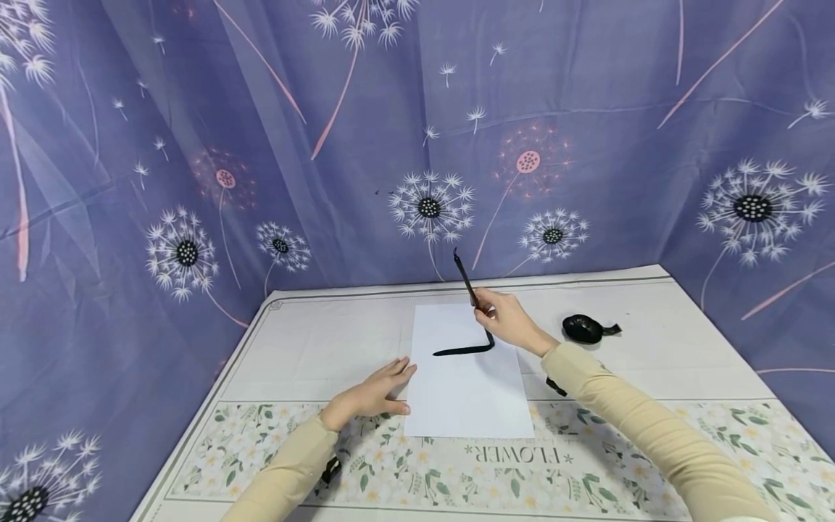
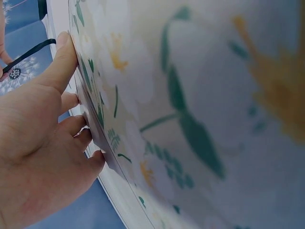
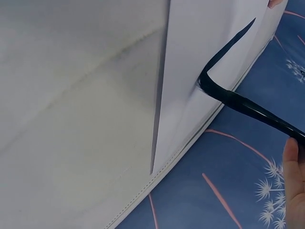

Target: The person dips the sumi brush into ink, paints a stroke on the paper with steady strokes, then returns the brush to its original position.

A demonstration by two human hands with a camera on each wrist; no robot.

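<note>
A white sheet of paper (image 1: 466,399) lies on the table, bearing a black ink stroke (image 1: 459,351) across its upper half. My right hand (image 1: 505,315) pinches the dark handle of a calligraphy brush (image 1: 463,272), whose top leans away from me. In the right wrist view the brush's bristles (image 3: 212,90) meet the paper at the end of the stroke (image 3: 233,43). My left hand (image 1: 373,395) rests at the paper's left edge, fingers extended and spread. The left wrist view shows its thumb (image 2: 64,55) and fingertips against the surface.
To the right of the paper sits a glossy black rounded dish (image 1: 583,329) with a short handle. A flower-printed band (image 1: 385,471) runs across the near part of the table cover. Purple dandelion-patterned curtains (image 1: 365,145) hang behind the table and at both sides.
</note>
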